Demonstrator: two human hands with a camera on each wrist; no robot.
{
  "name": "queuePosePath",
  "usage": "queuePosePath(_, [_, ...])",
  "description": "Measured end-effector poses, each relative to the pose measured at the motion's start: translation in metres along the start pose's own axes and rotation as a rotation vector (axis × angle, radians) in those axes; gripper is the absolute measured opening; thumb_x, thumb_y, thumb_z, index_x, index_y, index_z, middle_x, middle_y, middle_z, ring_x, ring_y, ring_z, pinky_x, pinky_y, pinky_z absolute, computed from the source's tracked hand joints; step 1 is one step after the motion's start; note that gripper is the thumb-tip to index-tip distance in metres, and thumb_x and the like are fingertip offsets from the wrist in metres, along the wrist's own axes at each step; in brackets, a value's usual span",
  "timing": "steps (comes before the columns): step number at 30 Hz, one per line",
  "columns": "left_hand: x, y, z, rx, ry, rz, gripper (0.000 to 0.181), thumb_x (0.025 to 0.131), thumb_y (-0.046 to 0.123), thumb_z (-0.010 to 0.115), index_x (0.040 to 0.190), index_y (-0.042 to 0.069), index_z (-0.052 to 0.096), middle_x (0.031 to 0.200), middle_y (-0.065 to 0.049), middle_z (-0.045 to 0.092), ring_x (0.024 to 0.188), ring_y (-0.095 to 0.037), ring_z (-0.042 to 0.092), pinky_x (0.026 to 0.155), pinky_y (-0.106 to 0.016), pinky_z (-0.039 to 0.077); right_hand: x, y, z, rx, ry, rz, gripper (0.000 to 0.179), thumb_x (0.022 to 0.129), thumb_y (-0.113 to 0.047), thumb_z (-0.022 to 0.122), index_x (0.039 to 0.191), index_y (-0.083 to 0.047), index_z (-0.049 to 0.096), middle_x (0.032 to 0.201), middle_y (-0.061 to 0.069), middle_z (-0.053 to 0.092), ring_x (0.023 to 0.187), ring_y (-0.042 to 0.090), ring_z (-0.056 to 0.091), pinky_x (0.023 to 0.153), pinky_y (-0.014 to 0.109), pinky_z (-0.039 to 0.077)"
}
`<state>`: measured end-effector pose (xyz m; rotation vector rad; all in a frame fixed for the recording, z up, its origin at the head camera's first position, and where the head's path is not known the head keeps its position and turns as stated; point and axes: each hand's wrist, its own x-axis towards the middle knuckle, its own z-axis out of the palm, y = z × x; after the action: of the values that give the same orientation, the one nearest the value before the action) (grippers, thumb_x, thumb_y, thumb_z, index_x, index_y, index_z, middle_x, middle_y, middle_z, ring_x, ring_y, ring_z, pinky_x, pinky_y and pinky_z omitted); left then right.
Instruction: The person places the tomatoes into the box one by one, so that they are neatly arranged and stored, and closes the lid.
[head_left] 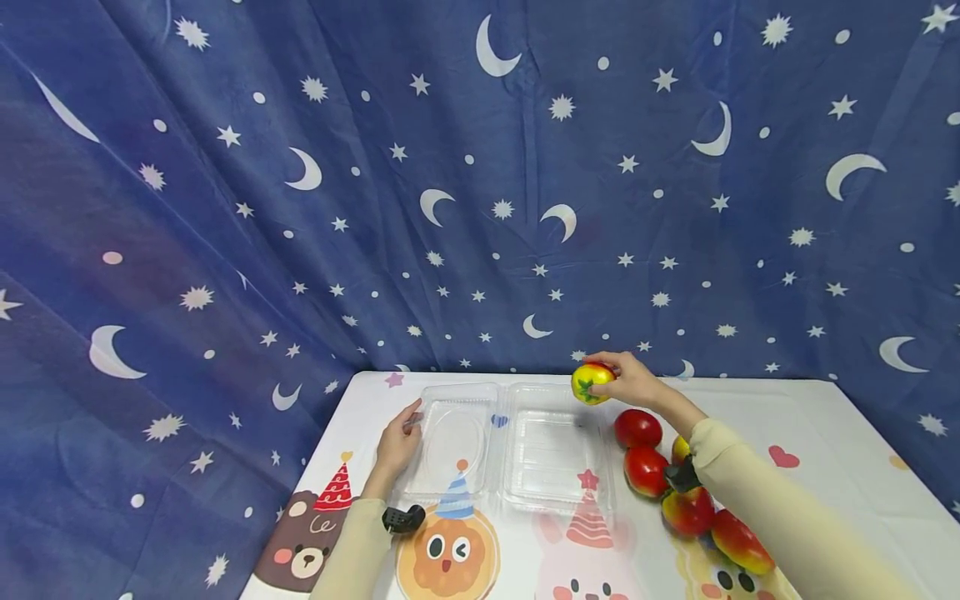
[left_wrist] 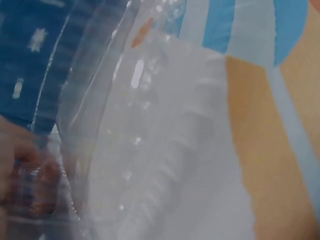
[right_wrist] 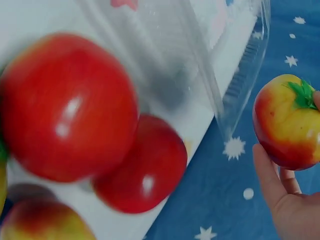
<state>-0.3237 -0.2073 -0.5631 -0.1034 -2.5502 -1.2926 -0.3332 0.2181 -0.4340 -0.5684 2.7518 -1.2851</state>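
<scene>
A clear plastic clamshell box lies unfolded on the table, its two halves side by side. My left hand grips the outer edge of the left half; in the left wrist view its curled fingers show blurred through the plastic. Above the far right corner of the box, my right hand holds a red-and-yellow fruit with a green leafy top. The right wrist view shows this fruit between thumb and fingers, clear of the box.
Several similar fruits lie right of the box, among them a red one and a red-yellow one near the front, partly under my right forearm. A cartoon-print white cloth covers the table. Behind it hangs a blue star-and-moon curtain.
</scene>
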Motion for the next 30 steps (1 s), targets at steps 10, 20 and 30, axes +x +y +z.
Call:
queuePosePath(10, [0.000,-0.002,-0.001,-0.017,-0.002,0.010,0.050,0.088,-0.007,0.053,0.137,0.002,0.056,0.114,-0.021,0.069,0.099,-0.033,0.066,0.084,-0.045,0.049,0.020,-0.001,0.038,-0.035,-0.003,0.035,0.052,0.082,-0.006,0.074,0.128,0.011,0.055,0.118,0.024,0.060,0.098,0.035,0.061,0.084,0.041,0.055])
queuePosePath(20, [0.001,-0.007,-0.002,-0.033,-0.021,0.028,0.050,0.089,-0.006,0.054,0.138,0.002,0.056,0.112,-0.018,0.070,0.104,-0.033,0.065,0.086,-0.043,0.048,0.028,-0.008,0.063,-0.012,-0.017,0.024,0.047,0.080,-0.005,0.076,0.122,0.006,0.060,0.119,0.024,0.061,0.097,0.035,0.063,0.085,0.042,0.054])
queuePosePath(30, [0.001,-0.013,-0.001,-0.150,-0.037,-0.031,0.048,0.094,-0.001,0.057,0.141,0.004,0.053,0.118,-0.017,0.068,0.103,-0.032,0.063,0.087,-0.037,0.048,0.036,-0.009,0.084,-0.054,0.006,0.001,0.050,0.075,-0.003,0.078,0.122,0.006,0.062,0.110,0.024,0.064,0.095,0.035,0.061,0.082,0.043,0.053])
